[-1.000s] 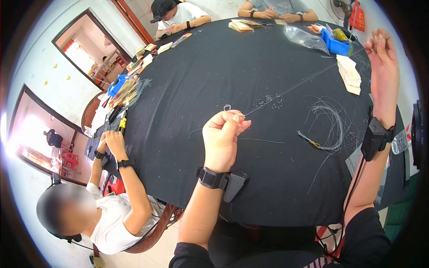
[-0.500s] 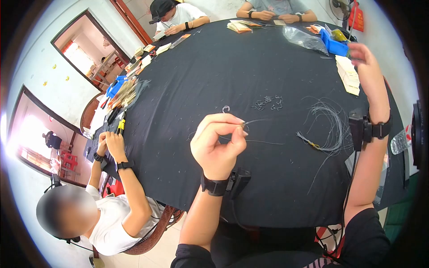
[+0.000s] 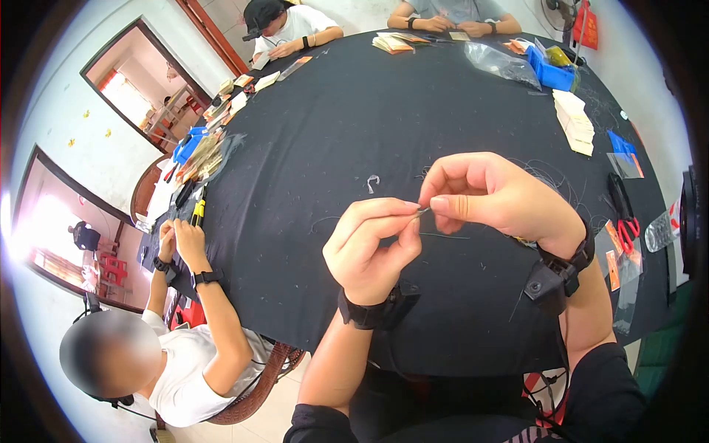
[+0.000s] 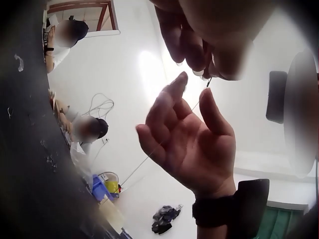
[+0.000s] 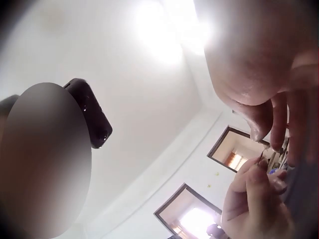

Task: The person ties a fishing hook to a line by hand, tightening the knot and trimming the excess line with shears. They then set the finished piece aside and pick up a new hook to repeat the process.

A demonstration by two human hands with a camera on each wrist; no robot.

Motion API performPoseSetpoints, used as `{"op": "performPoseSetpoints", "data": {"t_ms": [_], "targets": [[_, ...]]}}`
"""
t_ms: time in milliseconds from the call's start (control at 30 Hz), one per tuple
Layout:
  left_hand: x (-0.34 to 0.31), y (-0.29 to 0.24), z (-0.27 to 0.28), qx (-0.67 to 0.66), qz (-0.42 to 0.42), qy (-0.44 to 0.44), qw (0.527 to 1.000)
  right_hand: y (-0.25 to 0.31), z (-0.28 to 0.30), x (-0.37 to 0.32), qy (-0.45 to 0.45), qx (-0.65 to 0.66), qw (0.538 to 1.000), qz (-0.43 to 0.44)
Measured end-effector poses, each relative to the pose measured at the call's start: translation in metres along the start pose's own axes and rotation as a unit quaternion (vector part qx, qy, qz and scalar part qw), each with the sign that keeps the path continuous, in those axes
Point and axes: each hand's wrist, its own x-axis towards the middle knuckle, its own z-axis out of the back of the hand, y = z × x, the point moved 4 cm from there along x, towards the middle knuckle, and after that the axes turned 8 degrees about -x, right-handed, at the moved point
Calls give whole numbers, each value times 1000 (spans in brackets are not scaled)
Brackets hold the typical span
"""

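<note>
My left hand [image 3: 373, 251] pinches a thin dark fishing hook [image 4: 208, 82] between thumb and fingertips, above the black table. A thin clear fishing line [image 4: 137, 168] trails away past my right hand in the left wrist view. My right hand [image 3: 502, 196] is up against the left fingertips; the left wrist view shows its thumb and forefinger parted beside the hook's end. Small loose hooks [image 4: 49, 159] lie on the cloth, mostly hidden behind my right hand in the head view. That hand also covers most of a coiled bundle of line [image 3: 543, 171].
A curled clear scrap [image 3: 373, 183] lies beyond my left hand. To the right are red-handled scissors [image 3: 628, 235], a plastic bottle [image 3: 661, 232], a stack of cream cards [image 3: 574, 125] and a blue bin [image 3: 550, 71]. Another person [image 3: 199, 340] sits at the left; others sit across.
My right hand has let go of the stretched line at the far right and come back to the left fingertips. The left hand has turned slightly, still pinching the hook.
</note>
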Motion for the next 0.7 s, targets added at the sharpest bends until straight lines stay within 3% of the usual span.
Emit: {"op": "performPoseSetpoints", "data": {"t_ms": [67,100,200,300,433,533,700], "targets": [[0,0,-2,-8,-8,6,1000,0,3,-4,-26,-56,998,-19],[0,0,-3,-10,-13,14,1000,0,2,-4,-40,-72,997,12],[2,-2,-7,-22,-9,36,999,-9,1,-12,-56,-72,996,15],[3,3,-11,-49,5,75,996,-12,0,-27,-130,-72,989,16],[-5,14,-16,-98,192,101,971,-21,0,-49,-195,-130,971,36],[-1,12,-22,-91,145,156,973,-31,-5,-59,-211,-164,961,70],[-9,14,-31,-147,199,221,943,-51,-12,-68,-262,-156,943,130]]}}
